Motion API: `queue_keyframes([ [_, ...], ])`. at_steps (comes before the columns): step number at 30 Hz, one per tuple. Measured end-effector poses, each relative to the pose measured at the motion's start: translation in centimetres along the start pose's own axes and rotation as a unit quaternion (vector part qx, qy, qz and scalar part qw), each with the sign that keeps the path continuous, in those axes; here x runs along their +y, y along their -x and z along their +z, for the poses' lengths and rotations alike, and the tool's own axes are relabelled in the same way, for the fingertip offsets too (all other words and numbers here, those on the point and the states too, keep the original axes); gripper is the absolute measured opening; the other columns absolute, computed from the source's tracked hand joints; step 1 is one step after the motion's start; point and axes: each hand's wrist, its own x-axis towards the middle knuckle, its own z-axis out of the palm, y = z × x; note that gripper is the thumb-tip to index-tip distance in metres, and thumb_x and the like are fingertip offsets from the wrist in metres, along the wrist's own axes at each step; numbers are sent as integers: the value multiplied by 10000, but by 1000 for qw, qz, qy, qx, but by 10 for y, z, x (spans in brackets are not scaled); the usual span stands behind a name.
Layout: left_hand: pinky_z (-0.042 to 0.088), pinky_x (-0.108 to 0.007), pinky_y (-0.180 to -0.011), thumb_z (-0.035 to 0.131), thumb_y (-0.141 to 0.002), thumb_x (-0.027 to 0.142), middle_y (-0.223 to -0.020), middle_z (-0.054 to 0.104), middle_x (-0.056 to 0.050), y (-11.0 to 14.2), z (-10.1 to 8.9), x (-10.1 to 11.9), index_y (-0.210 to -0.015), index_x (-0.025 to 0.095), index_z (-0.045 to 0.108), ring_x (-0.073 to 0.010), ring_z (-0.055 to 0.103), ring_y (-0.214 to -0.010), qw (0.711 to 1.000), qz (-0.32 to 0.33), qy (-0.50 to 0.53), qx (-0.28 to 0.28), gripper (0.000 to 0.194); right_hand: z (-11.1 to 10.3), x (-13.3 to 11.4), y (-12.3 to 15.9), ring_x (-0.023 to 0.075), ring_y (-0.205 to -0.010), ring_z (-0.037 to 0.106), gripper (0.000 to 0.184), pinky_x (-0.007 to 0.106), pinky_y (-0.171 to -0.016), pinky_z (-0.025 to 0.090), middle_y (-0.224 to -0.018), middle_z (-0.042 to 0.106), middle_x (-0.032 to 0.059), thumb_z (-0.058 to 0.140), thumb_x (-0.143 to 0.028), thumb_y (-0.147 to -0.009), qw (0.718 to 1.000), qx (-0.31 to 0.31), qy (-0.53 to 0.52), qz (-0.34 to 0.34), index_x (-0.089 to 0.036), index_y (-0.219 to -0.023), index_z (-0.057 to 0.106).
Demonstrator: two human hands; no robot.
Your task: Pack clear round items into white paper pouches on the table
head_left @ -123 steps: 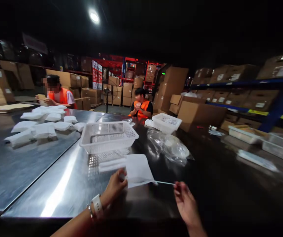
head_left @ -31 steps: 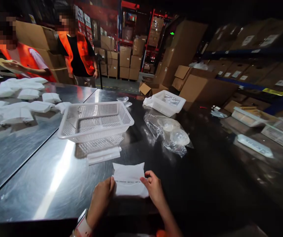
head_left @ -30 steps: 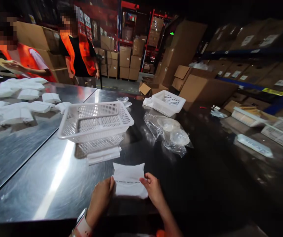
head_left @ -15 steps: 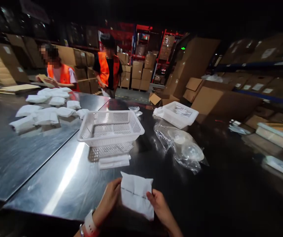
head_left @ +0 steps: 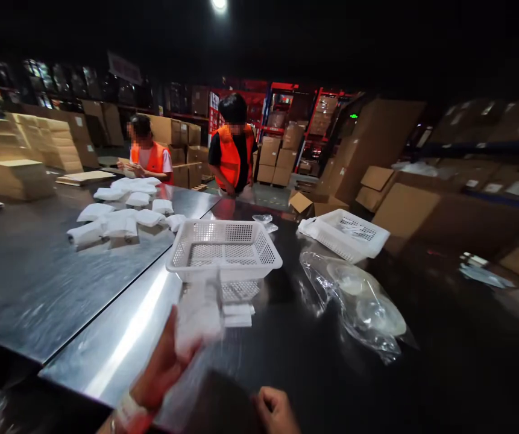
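Observation:
My left hand is raised over the steel table and grips a white pouch, blurred by motion, just in front of the near white mesh basket. My right hand sits low at the bottom edge with its fingers curled and nothing visible in it. A small stack of white pouches lies on the table under the basket's front rim.
A crumpled clear plastic bag lies to the right. A second white basket stands further back. Several white pouches are spread at the left. Two people in orange vests work at the far end. Cardboard boxes line the right.
Both hands held the white pouch flat on the table and folded it. Now the left hand alone lifts it toward the basket, and the right hand has let go and dropped back.

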Motion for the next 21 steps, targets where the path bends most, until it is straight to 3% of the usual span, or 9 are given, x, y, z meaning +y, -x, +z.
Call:
queue_keyframes([
  [3, 489, -429, -1087, 69, -931, 776, -1440, 556, -119, -33, -23, 61, -1484, 214, 299, -242, 497, -1383, 967, 211, -30, 141, 822, -6, -12, 8, 95, -442, 374, 832, 232, -453, 312, -515, 432, -37, 423, -1051, -540, 998, -54, -9, 14, -223, -609, 427],
  [5, 509, -451, -1054, 123, -1009, 596, -1499, 490, -148, -57, -27, 74, -1503, 197, 205, -243, 538, -1346, 946, 239, -180, 124, 641, -16, -17, 11, 88, -411, 367, 800, 228, -432, 306, -518, 464, -31, 426, -1019, -605, 999, -41, -9, 8, -219, -630, 440],
  [8, 571, -464, -932, 492, -905, 473, -1239, 683, -159, -84, -19, 48, -1364, 158, 456, -284, 702, -1067, 924, 191, -331, 12, 558, -44, -19, -4, 144, -494, 501, 693, 271, -516, 437, -556, 543, 18, 456, -874, -773, 994, 53, 49, -80, -201, -616, 512],
  [10, 552, -466, -957, 646, -770, 349, -1097, 741, -147, -95, -12, 15, -1196, 150, 621, -302, 712, -998, 886, 164, -429, -65, 471, -75, -16, -30, 221, -696, 639, 571, 330, -681, 539, -724, 666, 89, 479, -709, -865, 965, 175, 108, -163, -176, -733, 633],
  [11, 527, -467, -992, 650, -747, 297, -1108, 741, -150, -99, -10, -1, -1151, 152, 660, -311, 700, -1035, 846, 152, -503, -91, 429, -95, -14, -45, 256, -830, 675, 512, 364, -776, 563, -878, 709, 130, 471, -626, -893, 940, 245, 140, -193, -159, -876, 681],
  [13, 499, -472, -1015, 571, -794, 228, -1191, 713, -172, -106, -7, -29, -1155, 144, 685, -318, 675, -1105, 735, 123, -657, -114, 388, -139, -10, -78, 299, -1090, 655, 486, 424, -944, 551, -1179, 676, 205, 417, -464, -922, 882, 355, 232, -207, -113, -1156, 658],
  [15, 524, -467, -951, 454, -869, 182, -1163, 713, -193, -113, -6, -49, -1169, 114, 685, -316, 696, -1057, 657, 100, -739, -112, 384, -182, -7, -108, 324, -1261, 570, 502, 485, -1056, 492, -1309, 615, 227, 401, -322, -905, 838, 402, 325, -177, -82, -1300, 596],
  [18, 532, -441, -914, 372, -882, 103, -1052, 738, -186, -125, -9, -64, -1142, 89, 692, -299, 716, -991, 639, 100, -756, -103, 412, -233, -8, -140, 341, -1323, 522, 556, 520, -1100, 453, -1323, 618, 225, 421, -164, -837, 818, 404, 385, -140, -65, -1363, 572],
  [21, 523, -444, -938, 343, -849, 53, -1022, 755, -156, -140, -19, -70, -1094, 118, 711, -287, 719, -996, 627, 105, -768, -78, 446, -264, -18, -160, 346, -1339, 510, 545, 494, -1123, 425, -1343, 608, 240, 437, -80, -795, 805, 381, 441, -113, -35, -1304, 626],
])
